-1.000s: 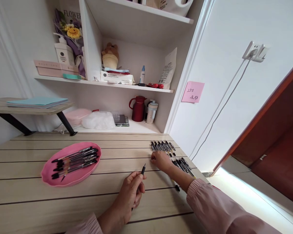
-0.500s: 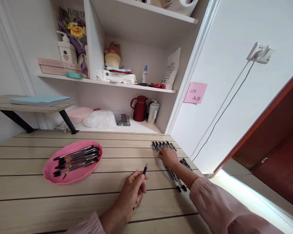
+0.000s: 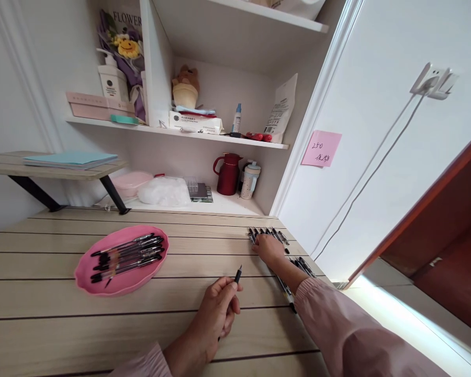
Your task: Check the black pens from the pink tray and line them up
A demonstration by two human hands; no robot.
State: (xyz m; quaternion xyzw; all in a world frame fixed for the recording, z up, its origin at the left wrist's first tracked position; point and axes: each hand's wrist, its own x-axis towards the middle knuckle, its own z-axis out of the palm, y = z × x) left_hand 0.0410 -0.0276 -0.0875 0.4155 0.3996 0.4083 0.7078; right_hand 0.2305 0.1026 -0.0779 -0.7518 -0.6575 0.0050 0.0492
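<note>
Pen (image 3: 238, 274), one, in left hand (image 3: 216, 313), above table (image 3: 172, 309).
Left fingers curled closed round it, tip bare. Right hand (image 3: 270, 248), bent downward, at row of pen parts (image 3: 283, 237); grip cannot be told. Tray (image 3: 83, 274), pink: assorted pens (image 3: 135, 255).

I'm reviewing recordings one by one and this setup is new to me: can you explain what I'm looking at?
There's no machine: these are a person's own bare hands, seen by one head-worn camera looking forward and down. The left hand holds a pen, tip pointing up and away. The right hand is at a row of small parts on the far right of the table; its grip is hidden. Pens lie in a pink tray on the left.
</note>
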